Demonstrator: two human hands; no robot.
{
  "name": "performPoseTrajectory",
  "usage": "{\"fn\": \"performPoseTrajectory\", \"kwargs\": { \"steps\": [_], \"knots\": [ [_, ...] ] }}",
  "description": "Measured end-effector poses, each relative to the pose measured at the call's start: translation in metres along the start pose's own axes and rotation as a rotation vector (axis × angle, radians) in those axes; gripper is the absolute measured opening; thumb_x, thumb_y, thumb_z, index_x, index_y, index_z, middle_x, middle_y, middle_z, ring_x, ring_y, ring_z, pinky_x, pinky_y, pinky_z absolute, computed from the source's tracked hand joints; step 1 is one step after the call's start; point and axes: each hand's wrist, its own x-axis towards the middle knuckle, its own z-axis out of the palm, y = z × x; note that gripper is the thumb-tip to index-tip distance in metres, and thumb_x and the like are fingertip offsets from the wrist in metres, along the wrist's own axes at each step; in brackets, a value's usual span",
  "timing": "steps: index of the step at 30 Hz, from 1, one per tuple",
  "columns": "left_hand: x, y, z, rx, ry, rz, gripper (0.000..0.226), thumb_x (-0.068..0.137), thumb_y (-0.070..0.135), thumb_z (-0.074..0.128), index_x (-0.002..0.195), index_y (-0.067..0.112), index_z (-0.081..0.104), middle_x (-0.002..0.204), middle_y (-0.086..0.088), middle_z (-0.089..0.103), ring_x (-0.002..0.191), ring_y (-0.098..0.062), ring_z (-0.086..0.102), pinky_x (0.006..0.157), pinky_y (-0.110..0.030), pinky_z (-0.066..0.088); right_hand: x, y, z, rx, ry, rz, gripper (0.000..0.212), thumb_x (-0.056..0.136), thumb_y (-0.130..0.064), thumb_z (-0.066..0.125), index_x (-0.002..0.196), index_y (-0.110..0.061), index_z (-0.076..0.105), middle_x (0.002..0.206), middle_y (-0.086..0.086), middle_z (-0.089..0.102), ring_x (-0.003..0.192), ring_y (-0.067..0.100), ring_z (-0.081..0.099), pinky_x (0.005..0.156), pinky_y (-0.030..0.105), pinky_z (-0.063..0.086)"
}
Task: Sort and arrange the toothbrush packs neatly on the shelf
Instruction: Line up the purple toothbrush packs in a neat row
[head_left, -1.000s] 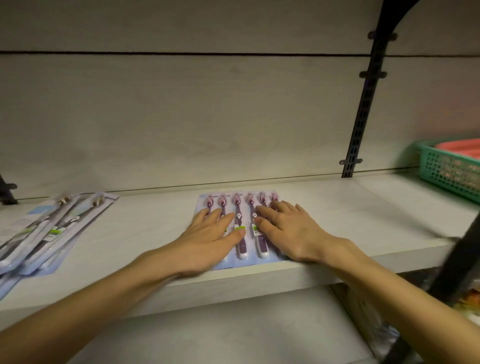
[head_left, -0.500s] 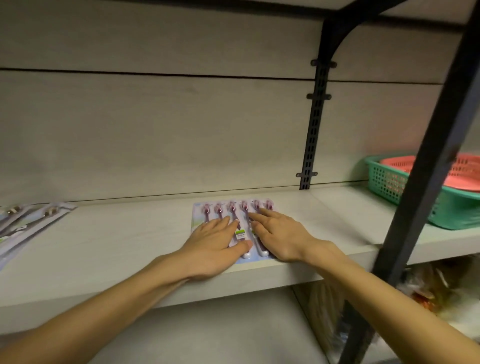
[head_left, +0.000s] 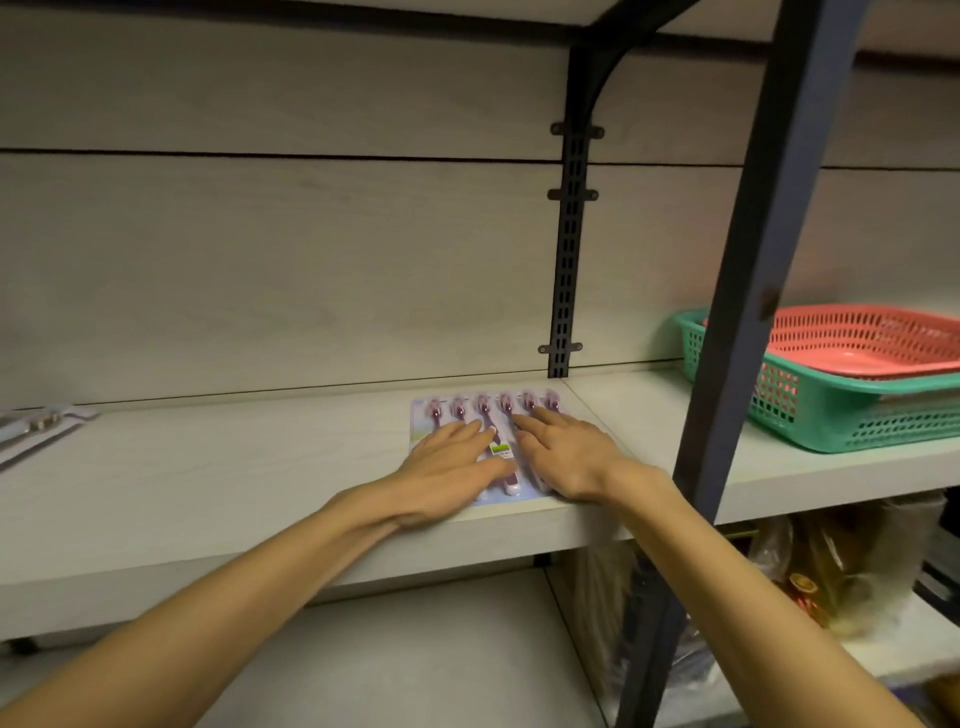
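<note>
A pack of purple toothbrushes (head_left: 483, 410) on a pale blue card lies flat on the white shelf (head_left: 249, 467), its near edge at the shelf's front lip. My left hand (head_left: 449, 465) rests flat on the pack's left half, fingers straight. Flat on the right half lies my right hand (head_left: 566, 452), its fingers pointing toward the brush heads. Both hands cover the handles of most brushes. More toothbrush packs (head_left: 36, 431) lie at the far left edge, mostly cut off.
A dark metal upright (head_left: 748, 291) stands close in front on the right. Behind it a green basket (head_left: 852, 410) holds a red basket (head_left: 862, 338) on the same shelf. A slotted rail (head_left: 569, 249) runs up the back wall. Bagged goods (head_left: 810, 571) sit on the lower shelf.
The view has swung right, so the left-hand packs slid nearly out of frame and the baskets and upright came in. Both hands stay flat on the purple pack.
</note>
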Motion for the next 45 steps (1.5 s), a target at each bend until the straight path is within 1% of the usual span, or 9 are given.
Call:
{"fn": "performPoseTrajectory", "kwargs": {
  "steps": [4,9,13,18,21,27,35,42,45],
  "knots": [
    [-0.016,-0.020,-0.010,-0.058,0.067,0.082,0.059,0.103,0.049,0.035,0.158,0.033,0.019,0.165,0.015,0.004,0.152,-0.009,-0.005,0.124,-0.039,-0.002,-0.010,-0.010,-0.010,0.065,0.049,0.045,0.054,0.107,-0.044,0.022,0.158,-0.027,0.024,0.167,-0.001,0.016,0.154,0.019,0.012,0.125,0.046,0.012],
    [-0.053,-0.097,-0.054,-0.021,0.216,0.014,0.058,0.100,0.051,0.045,0.153,0.029,0.034,0.164,0.004,0.020,0.152,-0.016,0.015,0.123,-0.033,0.012,-0.016,-0.090,-0.021,0.136,0.297,-0.093,0.047,0.107,-0.035,0.035,0.149,-0.015,0.043,0.155,0.009,0.042,0.142,0.026,0.036,0.117,0.043,0.028],
    [-0.107,-0.170,-0.103,0.149,0.367,-0.110,0.050,0.099,0.049,0.051,0.143,0.026,0.048,0.160,-0.002,0.031,0.148,-0.020,0.026,0.118,-0.036,0.023,0.007,-0.189,-0.007,0.219,0.205,-0.309,0.050,0.102,-0.033,0.050,0.148,-0.015,0.044,0.154,0.008,0.043,0.142,0.025,0.037,0.115,0.033,0.029],
    [-0.190,-0.254,-0.152,0.218,0.546,-0.269,0.049,0.088,0.052,0.048,0.127,0.025,0.062,0.147,-0.001,0.048,0.134,-0.024,0.046,0.109,-0.038,0.035,0.034,-0.312,0.024,0.305,0.115,-0.470,0.054,0.098,-0.038,0.053,0.149,-0.022,0.043,0.154,0.003,0.042,0.142,0.022,0.037,0.116,0.039,0.032],
    [-0.233,-0.297,-0.169,0.252,0.655,-0.380,0.034,0.094,0.046,0.055,0.121,0.028,0.064,0.140,0.006,0.053,0.128,-0.022,0.050,0.101,-0.037,0.040,0.044,-0.374,0.036,0.355,0.131,-0.547,0.055,0.097,-0.034,0.054,0.149,-0.022,0.042,0.153,0.003,0.044,0.140,0.023,0.040,0.113,0.040,0.035],
    [-0.268,-0.373,-0.182,0.193,0.579,-0.558,0.045,0.097,0.048,0.049,0.135,0.026,0.055,0.147,0.002,0.049,0.132,-0.022,0.046,0.103,-0.039,0.040,0.062,-0.466,0.050,0.401,0.137,-0.620,0.052,0.098,-0.036,0.053,0.148,-0.021,0.045,0.153,0.004,0.045,0.140,0.025,0.040,0.113,0.042,0.036],
    [-0.272,-0.411,-0.169,0.068,0.505,-0.475,0.032,0.103,0.043,0.042,0.120,0.029,0.065,0.126,0.006,0.062,0.112,-0.017,0.056,0.093,-0.038,0.046,0.080,-0.500,0.068,0.423,-0.022,-0.572,0.048,0.104,-0.044,0.040,0.147,-0.025,0.046,0.147,0.005,0.052,0.130,0.029,0.052,0.108,0.044,0.042],
    [-0.267,-0.408,-0.168,0.092,0.487,-0.482,0.045,0.098,0.054,0.045,0.132,0.028,0.061,0.132,0.005,0.064,0.116,-0.019,0.059,0.090,-0.034,0.048,0.068,-0.490,0.073,0.417,0.091,-0.535,0.068,0.091,-0.074,0.031,0.141,-0.031,0.049,0.131,0.001,0.065,0.113,0.024,0.062,0.095,0.043,0.052],
    [-0.254,-0.396,-0.163,0.104,0.489,-0.470,0.052,0.097,0.059,0.045,0.135,0.026,0.059,0.134,0.005,0.063,0.117,-0.019,0.059,0.088,-0.032,0.046,0.063,-0.473,0.071,0.425,0.123,-0.496,0.060,0.091,-0.069,0.037,0.136,-0.031,0.051,0.123,0.003,0.068,0.105,0.026,0.064,0.091,0.044,0.054]
  ]
}}
